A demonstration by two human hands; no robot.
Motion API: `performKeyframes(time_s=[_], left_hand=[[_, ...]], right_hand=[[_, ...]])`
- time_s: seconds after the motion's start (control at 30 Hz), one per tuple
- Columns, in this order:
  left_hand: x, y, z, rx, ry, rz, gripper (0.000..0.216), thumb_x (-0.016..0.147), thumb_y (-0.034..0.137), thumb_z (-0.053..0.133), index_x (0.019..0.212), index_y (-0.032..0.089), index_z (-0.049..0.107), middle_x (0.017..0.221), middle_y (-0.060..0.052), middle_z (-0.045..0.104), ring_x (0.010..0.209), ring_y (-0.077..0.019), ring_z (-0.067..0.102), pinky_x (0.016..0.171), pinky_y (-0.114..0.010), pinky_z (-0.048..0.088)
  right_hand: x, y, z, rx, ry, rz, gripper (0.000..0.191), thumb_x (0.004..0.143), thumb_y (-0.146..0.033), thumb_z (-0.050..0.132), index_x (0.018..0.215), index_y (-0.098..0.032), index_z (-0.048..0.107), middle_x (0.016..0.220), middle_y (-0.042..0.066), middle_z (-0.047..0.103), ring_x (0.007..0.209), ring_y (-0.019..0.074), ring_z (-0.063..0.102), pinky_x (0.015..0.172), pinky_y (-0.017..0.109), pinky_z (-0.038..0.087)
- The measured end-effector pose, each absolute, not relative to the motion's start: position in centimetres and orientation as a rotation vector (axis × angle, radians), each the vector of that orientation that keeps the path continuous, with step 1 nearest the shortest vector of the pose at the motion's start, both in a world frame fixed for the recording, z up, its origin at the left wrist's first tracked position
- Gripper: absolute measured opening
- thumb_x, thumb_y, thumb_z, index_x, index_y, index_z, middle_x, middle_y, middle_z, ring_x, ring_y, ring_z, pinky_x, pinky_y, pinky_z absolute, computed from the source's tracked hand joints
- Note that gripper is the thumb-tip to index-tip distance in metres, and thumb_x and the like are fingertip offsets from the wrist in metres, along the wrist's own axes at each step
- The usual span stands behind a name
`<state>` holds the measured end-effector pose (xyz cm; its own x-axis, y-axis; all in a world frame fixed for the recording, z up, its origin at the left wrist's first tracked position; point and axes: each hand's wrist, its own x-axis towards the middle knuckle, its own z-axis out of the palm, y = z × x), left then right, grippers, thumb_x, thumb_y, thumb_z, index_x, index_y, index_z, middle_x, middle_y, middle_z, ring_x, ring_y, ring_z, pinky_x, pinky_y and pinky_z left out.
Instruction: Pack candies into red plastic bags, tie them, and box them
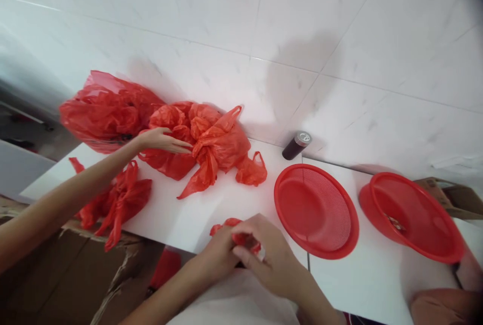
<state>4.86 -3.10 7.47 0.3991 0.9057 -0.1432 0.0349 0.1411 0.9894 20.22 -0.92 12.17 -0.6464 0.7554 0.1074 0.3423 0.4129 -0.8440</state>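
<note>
At the front edge of the white table, my left hand [219, 257] and my right hand [277, 259] are together, close to my body. A small red plastic bag [225, 224] is bunched between them, and part of it shows above my left fingers. My right thumb and fingers curl round another part of the same red plastic. My own hands hide much of the bag, so its contents cannot be made out. Nearest to my right hand stands a red mesh basket [309, 214], apart from it.
Another person's hand [166, 140] reaches from the left to tied red bags [222, 139]. More red bags [113, 111] lie leftward. A dark can [296, 145] stands by the wall. At right are a red basin [418, 219] and a cardboard box [458, 196]. An open carton [56, 274] sits below.
</note>
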Motion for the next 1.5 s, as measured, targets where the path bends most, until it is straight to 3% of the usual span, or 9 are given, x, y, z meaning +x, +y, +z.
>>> performKeyframes(time_s=[0.1, 0.33, 0.47, 0.63, 0.73, 0.83, 0.93, 1.07, 1.5], left_hand=[[4.4, -3.0, 7.6, 1.072, 1.042, 0.808, 0.026, 0.091, 0.036, 0.046, 0.094, 0.019, 0.064, 0.089, -0.003, 0.065, 0.079, -0.0164, 0.058, 0.073, -0.026, 0.046], [3.2, -3.2, 5.5, 0.926, 1.045, 0.804, 0.037, 0.091, 0.052, 0.044, 0.087, 0.019, 0.061, 0.074, -0.001, 0.061, 0.063, -0.0127, 0.053, 0.060, -0.023, 0.044], [2.3, -2.8, 6.2, 1.118, 1.034, 0.766, 0.032, 0.089, 0.042, 0.051, 0.084, 0.019, 0.071, 0.088, -0.007, 0.070, 0.083, -0.0206, 0.062, 0.078, -0.030, 0.048], [2.0, -2.7, 5.8, 1.499, 1.070, 0.688, 0.019, 0.079, 0.016, 0.056, 0.080, 0.023, 0.074, 0.085, -0.005, 0.073, 0.078, -0.0193, 0.064, 0.073, -0.028, 0.047], [2.1, -3.0, 4.2, 1.608, 1.285, 0.789, 0.024, 0.069, 0.005, 0.053, 0.072, 0.022, 0.068, 0.075, -0.001, 0.068, 0.064, -0.0147, 0.058, 0.062, -0.024, 0.043], [2.3, -3.3, 3.1, 1.612, 1.476, 0.940, 0.024, 0.074, 0.007, 0.050, 0.084, 0.022, 0.066, 0.091, -0.004, 0.066, 0.071, -0.0147, 0.060, 0.064, -0.024, 0.046], [2.3, -3.4, 2.9, 1.639, 1.471, 0.976, 0.028, 0.083, 0.012, 0.046, 0.101, 0.023, 0.065, 0.108, -0.008, 0.063, 0.092, -0.0178, 0.063, 0.079, -0.028, 0.049], [1.5, -3.4, 2.6, 1.674, 1.388, 0.844, 0.033, 0.091, 0.022, 0.046, 0.117, 0.026, 0.065, 0.099, -0.008, 0.069, 0.090, -0.0195, 0.064, 0.081, -0.030, 0.050], [-4.6, -8.4, 1.3, 1.421, 1.370, 0.764, 0.025, 0.089, 0.033, 0.053, 0.090, 0.028, 0.077, 0.100, -0.010, 0.073, 0.114, -0.0276, 0.059, 0.091, -0.034, 0.048]], right_hand=[[20.7, 0.0, 10.4, -1.074, -2.075, 1.175, 0.027, 0.091, -0.023, 0.052, 0.117, -0.026, 0.054, 0.115, 0.005, 0.060, 0.103, 0.0186, 0.056, 0.089, 0.034, 0.047], [22.0, -0.8, 8.9, -1.196, -1.954, 1.420, 0.012, 0.089, -0.019, 0.052, 0.099, -0.024, 0.056, 0.091, 0.000, 0.062, 0.084, 0.0142, 0.058, 0.079, 0.028, 0.048], [22.0, -0.8, 10.1, -1.081, -1.951, 1.517, 0.011, 0.087, -0.022, 0.056, 0.097, -0.025, 0.059, 0.095, 0.000, 0.063, 0.089, 0.0145, 0.059, 0.084, 0.027, 0.047], [20.5, 0.7, 7.0, -1.185, -1.939, 1.399, 0.030, 0.098, -0.033, 0.038, 0.119, -0.025, 0.058, 0.114, 0.006, 0.064, 0.106, 0.0185, 0.058, 0.094, 0.034, 0.044], [20.0, 0.7, 4.8, -1.264, -1.930, 1.453, 0.037, 0.099, -0.036, 0.035, 0.127, -0.025, 0.055, 0.094, 0.003, 0.067, 0.084, 0.0163, 0.061, 0.081, 0.032, 0.048], [19.8, 0.2, 4.1, -1.219, -1.843, 1.703, 0.040, 0.097, -0.038, 0.040, 0.134, -0.027, 0.048, 0.072, -0.003, 0.061, 0.061, 0.0121, 0.055, 0.063, 0.025, 0.047], [19.8, -0.3, 4.3, -1.155, -1.761, 1.766, 0.029, 0.094, -0.041, 0.045, 0.113, -0.024, 0.059, 0.081, -0.002, 0.062, 0.069, 0.0123, 0.056, 0.068, 0.024, 0.047], [20.4, -0.7, 4.5, -1.260, -1.649, 1.677, 0.033, 0.095, -0.048, 0.043, 0.079, -0.021, 0.053, 0.071, -0.004, 0.055, 0.066, 0.0115, 0.052, 0.064, 0.023, 0.045], [27.0, 2.0, -1.3, -1.572, -1.120, 1.342, 0.045, 0.083, -0.064, 0.052, 0.083, -0.019, 0.054, 0.103, 0.012, 0.070, 0.073, 0.0221, 0.070, 0.075, 0.039, 0.055]])
